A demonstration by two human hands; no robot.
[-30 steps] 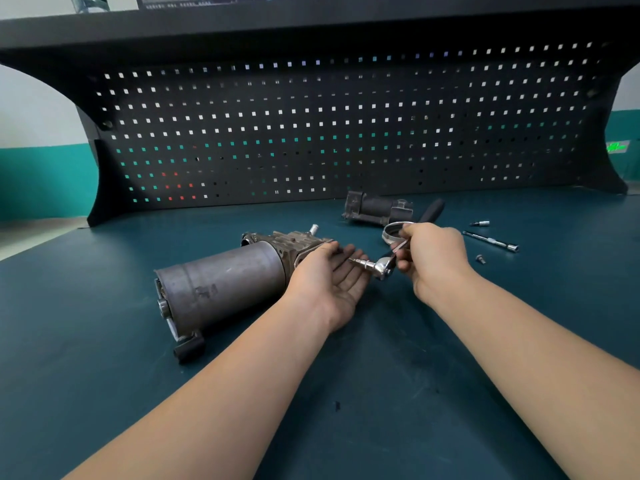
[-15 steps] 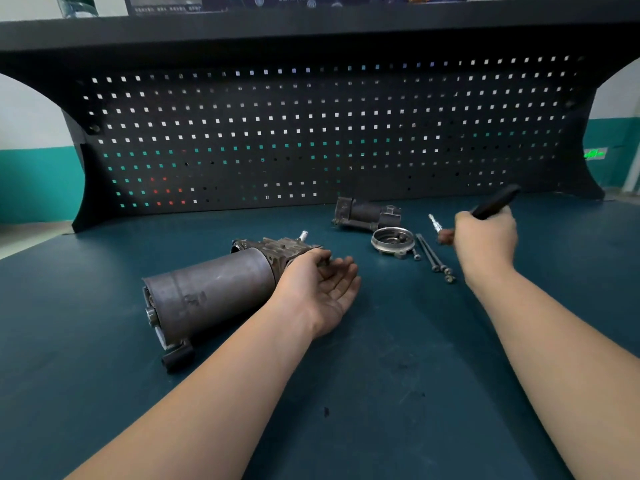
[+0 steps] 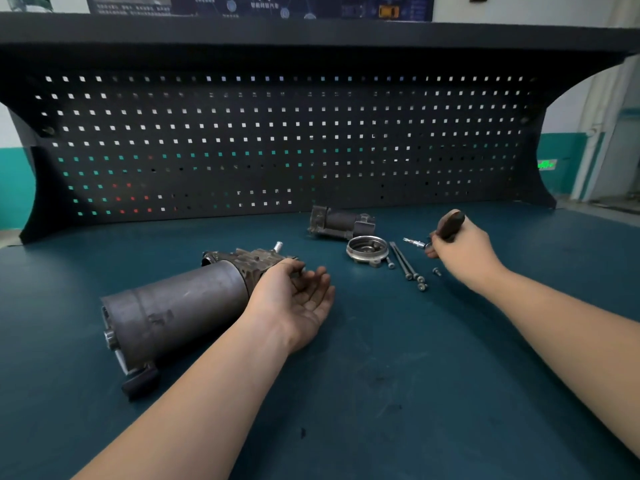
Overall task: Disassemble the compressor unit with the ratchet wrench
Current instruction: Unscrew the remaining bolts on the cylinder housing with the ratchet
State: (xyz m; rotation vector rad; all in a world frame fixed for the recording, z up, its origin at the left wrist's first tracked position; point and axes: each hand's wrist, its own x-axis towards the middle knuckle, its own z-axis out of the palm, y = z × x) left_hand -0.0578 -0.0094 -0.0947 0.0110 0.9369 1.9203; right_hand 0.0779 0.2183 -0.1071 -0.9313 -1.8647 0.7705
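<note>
Our right hand (image 3: 460, 252) grips the ratchet wrench (image 3: 446, 227) near the bench's (image 3: 398, 393) far edge; our left hand (image 3: 294, 299), fingers relaxed, palm up, rests against the compressor unit (image 3: 176, 306) lying mid-surface. Behind rises a black pegboard (image 3: 277, 140); beyond, teal-and-white walls (image 3: 15, 181).

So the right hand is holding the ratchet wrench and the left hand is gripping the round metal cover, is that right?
Not quite. In the head view the left hand lies open, palm up, against the compressor unit; the round metal cover sits untouched on the bench. The right hand does hold the ratchet wrench.
</note>
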